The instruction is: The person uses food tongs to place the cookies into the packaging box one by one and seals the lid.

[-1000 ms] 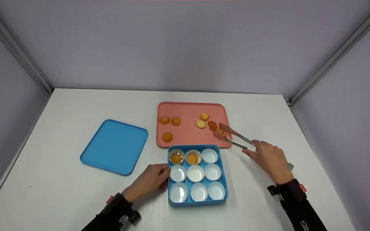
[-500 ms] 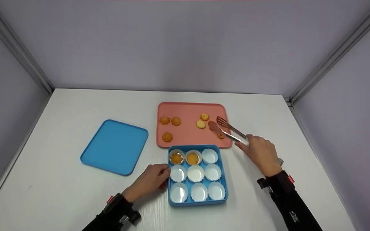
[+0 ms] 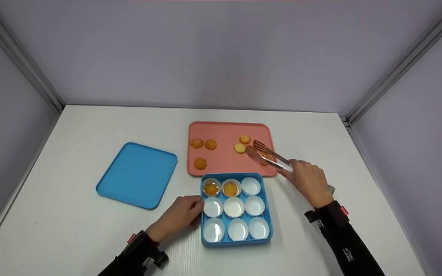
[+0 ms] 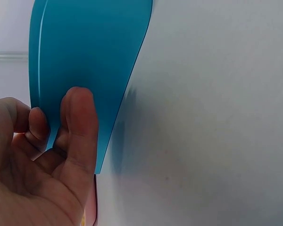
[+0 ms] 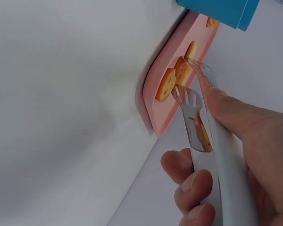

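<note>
In the head view my right hand [image 3: 308, 182] holds a pair of metal tongs [image 3: 278, 161] over the right end of the pink tray [image 3: 225, 165]. The tong tips stand on either side of a brown-orange cookie [image 5: 181, 70], mostly hidden from above. A dotted round cookie [image 5: 166, 85] lies just beside them. Further left on the tray are a plain yellow cookie [image 3: 239, 148] and a ring cookie [image 3: 244, 139]. My left hand [image 3: 180, 214] grips the left wall of the blue box [image 3: 269, 214], thumb at its rim and fingers against the outside.
White paper cups [image 3: 233, 207] fill the box in rows; two back cups contain cookies [image 3: 230, 189]. Several swirled cookies [image 3: 200, 163] lie on the tray's left half. A flat blue lid [image 3: 136, 174] lies left on the white table [image 3: 71, 230]. Grey walls [image 3: 221, 57] surround it.
My right hand has moved the tongs left and slightly away, from the dotted cookie at the tray's near right corner to the brown-orange cookie. My left hand and the box have stayed put.
</note>
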{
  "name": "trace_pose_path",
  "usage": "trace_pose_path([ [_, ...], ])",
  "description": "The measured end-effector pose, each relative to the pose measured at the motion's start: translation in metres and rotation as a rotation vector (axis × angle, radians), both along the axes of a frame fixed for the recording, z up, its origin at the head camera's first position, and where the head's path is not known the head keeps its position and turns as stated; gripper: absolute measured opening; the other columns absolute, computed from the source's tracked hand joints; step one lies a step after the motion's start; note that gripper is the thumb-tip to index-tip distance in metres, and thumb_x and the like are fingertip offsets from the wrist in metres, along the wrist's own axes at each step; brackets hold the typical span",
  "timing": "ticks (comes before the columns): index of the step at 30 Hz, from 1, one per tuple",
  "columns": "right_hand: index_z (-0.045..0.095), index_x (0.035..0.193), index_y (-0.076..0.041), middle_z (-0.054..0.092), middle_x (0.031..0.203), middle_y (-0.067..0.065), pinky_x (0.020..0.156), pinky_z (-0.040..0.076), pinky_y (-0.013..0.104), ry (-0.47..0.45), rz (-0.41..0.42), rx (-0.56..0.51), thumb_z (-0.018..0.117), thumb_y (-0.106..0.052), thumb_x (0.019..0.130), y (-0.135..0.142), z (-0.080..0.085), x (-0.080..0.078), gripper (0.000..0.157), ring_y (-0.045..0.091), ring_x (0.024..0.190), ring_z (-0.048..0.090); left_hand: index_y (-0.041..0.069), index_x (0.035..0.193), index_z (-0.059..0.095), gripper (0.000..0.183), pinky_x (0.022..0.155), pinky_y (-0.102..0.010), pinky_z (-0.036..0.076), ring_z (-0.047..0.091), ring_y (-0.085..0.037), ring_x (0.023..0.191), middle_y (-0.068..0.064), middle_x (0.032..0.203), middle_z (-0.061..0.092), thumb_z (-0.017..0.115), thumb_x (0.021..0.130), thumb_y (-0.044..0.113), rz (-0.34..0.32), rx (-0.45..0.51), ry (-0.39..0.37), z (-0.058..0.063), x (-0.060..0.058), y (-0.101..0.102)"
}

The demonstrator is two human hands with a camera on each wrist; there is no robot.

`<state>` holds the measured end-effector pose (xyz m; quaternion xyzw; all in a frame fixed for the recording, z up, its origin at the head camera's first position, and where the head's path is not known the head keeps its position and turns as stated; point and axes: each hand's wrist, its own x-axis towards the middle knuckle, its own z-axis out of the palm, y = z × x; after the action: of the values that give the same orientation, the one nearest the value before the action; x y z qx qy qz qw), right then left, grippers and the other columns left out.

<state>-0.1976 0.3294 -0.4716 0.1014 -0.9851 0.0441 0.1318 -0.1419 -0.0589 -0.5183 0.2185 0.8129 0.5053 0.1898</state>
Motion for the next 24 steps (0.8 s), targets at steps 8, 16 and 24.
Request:
trace_pose_path([
  [8, 0.07, 0.108, -0.005, 0.068, 0.08, 0.011, 0.046, 0.046, 0.041, -0.077, 0.021, -0.01, 0.07, -0.046, 0.086, 0.013, 0.004, -0.01, 0.047, 0.021, 0.055, 0.055, 0.007, 0.081, 0.06, 0.028, 0.052, -0.028, 0.047, 0.059, -0.018, 0.055, -0.004, 0.063, 0.059, 0.044, 0.102, 0.017, -0.004, -0.019, 0.005, 0.002, -0.001, 0.001],
  [16, 0.071, 0.107, -0.004, 0.066, 0.077, 0.008, 0.046, 0.044, 0.038, -0.094, -0.006, -0.07, 0.072, -0.043, 0.085, 0.016, 0.002, -0.012, 0.045, 0.02, 0.056, 0.052, 0.01, 0.078, 0.058, 0.028, 0.051, -0.027, 0.045, 0.058, -0.017, 0.055, -0.003, 0.062, 0.058, 0.044, 0.102, 0.014, 0.002, -0.048, -0.025, 0.002, -0.001, 0.003],
  [24, 0.071, 0.101, 0.001, 0.064, 0.07, 0.01, 0.043, 0.044, 0.039, -0.059, -0.022, -0.068, 0.071, -0.044, 0.085, 0.008, 0.002, -0.007, 0.048, 0.02, 0.051, 0.052, 0.01, 0.077, 0.058, 0.028, 0.053, -0.028, 0.048, 0.059, -0.018, 0.056, -0.005, 0.063, 0.058, 0.044, 0.102, 0.015, 0.019, -0.01, -0.006, 0.002, 0.001, 0.002],
])
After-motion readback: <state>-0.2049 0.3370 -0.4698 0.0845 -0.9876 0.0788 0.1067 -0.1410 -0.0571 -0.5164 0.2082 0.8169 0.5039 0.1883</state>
